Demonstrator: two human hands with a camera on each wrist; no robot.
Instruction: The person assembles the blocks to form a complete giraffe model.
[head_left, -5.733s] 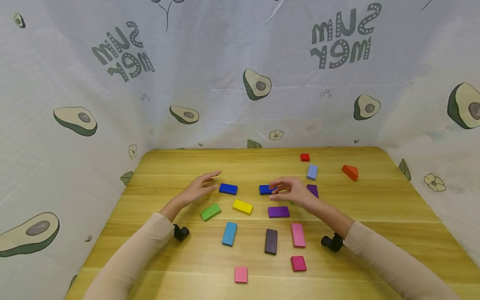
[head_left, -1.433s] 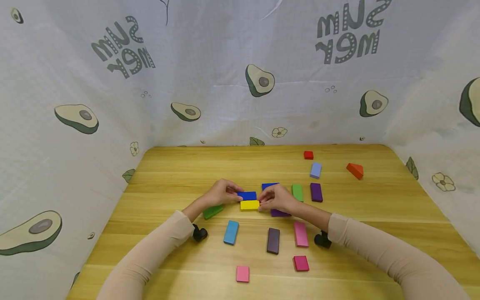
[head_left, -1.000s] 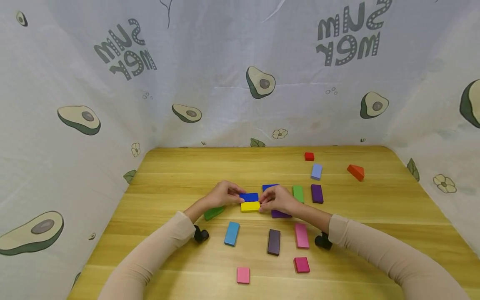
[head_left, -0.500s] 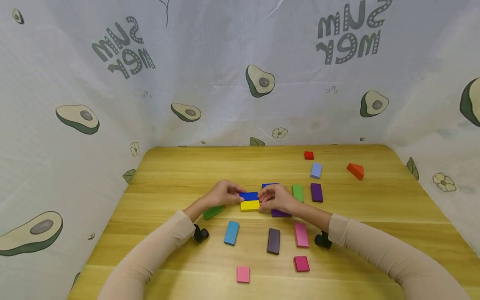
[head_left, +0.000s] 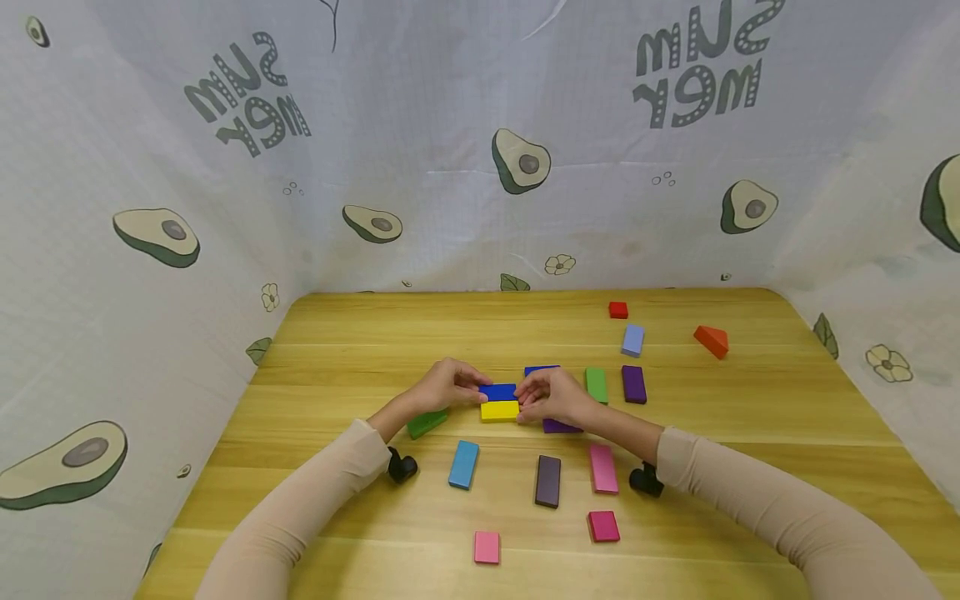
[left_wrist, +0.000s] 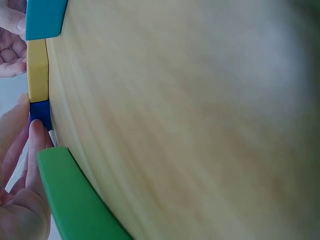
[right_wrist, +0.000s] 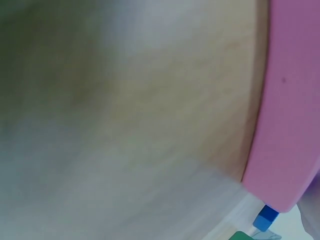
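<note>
In the head view, a blue block (head_left: pixel 498 392) and a yellow block (head_left: pixel 499 412) lie long side to long side on the wooden table, the blue one farther from me. My left hand (head_left: pixel 447 388) holds the blue block at its left end, thumb by the corner where the two meet. My right hand (head_left: pixel 557 397), fingers curled, pinches at the right end of the yellow block, fingertips also right by the blue one. In the left wrist view, left fingertips (left_wrist: pixel 36 129) sit at the end of the blue block (left_wrist: pixel 41 113), beside the yellow block (left_wrist: pixel 38 72).
Behind the right hand are a second blue block (head_left: pixel 542 370) and a purple block (head_left: pixel 562 426), both partly hidden. A green block (head_left: pixel 427 423) lies under the left wrist. Nearer are light-blue (head_left: pixel 463 465), dark (head_left: pixel 548 481) and pink (head_left: pixel 603 468) blocks. A red triangular block (head_left: pixel 712 340) lies back right.
Since the oldest frame, the left blue block has moved right and the yellow block has been straightened, bringing them side by side. Both hands came in to them. Over the last second they barely move.
</note>
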